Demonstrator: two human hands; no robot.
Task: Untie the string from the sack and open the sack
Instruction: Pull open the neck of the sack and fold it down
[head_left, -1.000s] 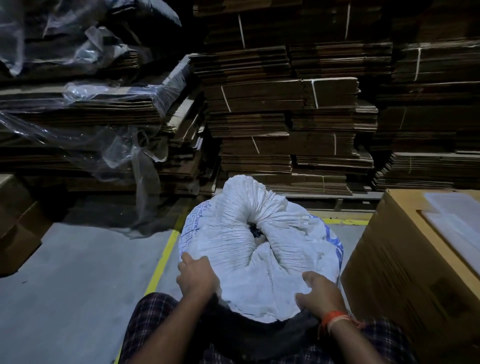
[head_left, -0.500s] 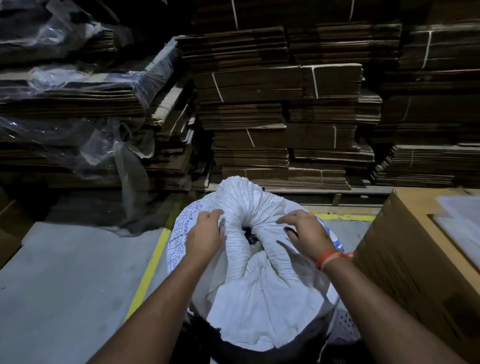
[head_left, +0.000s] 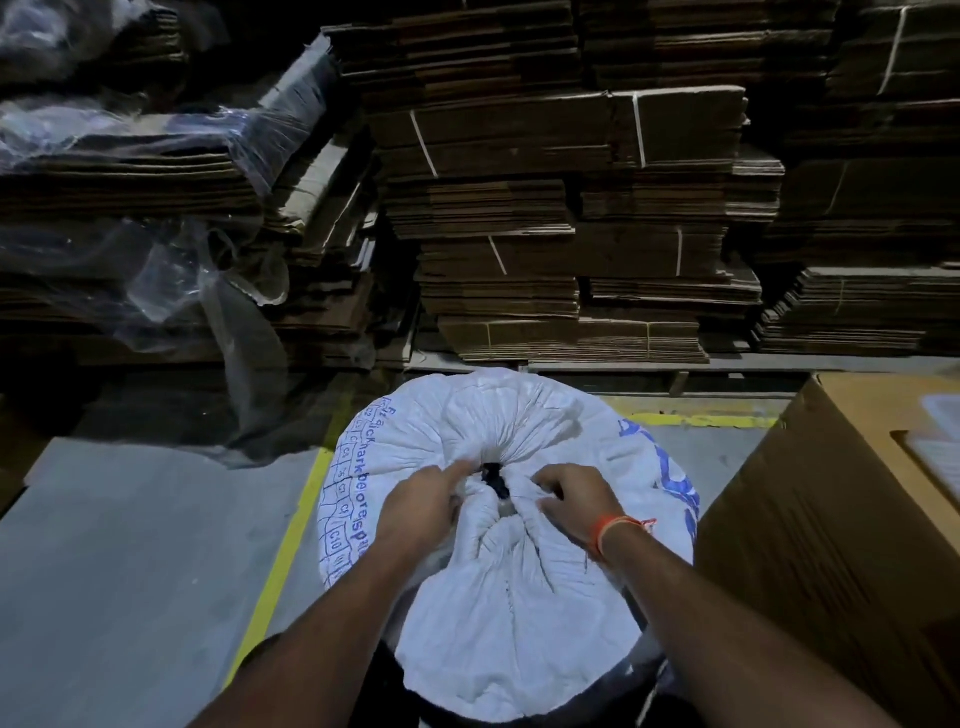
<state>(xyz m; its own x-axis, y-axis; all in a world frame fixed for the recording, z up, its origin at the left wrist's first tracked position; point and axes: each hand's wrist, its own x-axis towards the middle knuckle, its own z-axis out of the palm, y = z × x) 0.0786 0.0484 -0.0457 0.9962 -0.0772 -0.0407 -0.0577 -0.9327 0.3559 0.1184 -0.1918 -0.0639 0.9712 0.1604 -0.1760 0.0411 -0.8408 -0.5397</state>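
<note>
A white woven sack (head_left: 519, 587) with blue print stands on the floor right below me, its top gathered into a puckered mouth (head_left: 493, 480) with a small dark gap at the centre. My left hand (head_left: 421, 506) pinches the gathered cloth on the left of that gap, forefinger pointing into it. On the right of the gap my right hand (head_left: 576, 501), with an orange thread at the wrist, has its fingers curled into the folds. No string shows clearly; the hands and folds hide the tie.
A large brown cardboard box (head_left: 841, 545) stands close on the right. Stacks of flattened, strapped cardboard (head_left: 571, 218) fill the back. Clear plastic sheeting (head_left: 171, 270) hangs over the left stacks. A yellow floor line (head_left: 291, 540) runs past the sack's left side on grey concrete.
Both hands went from the sack's near lower edge up to its gathered top, then closed in on the central gap. The view tilted down over the sack.
</note>
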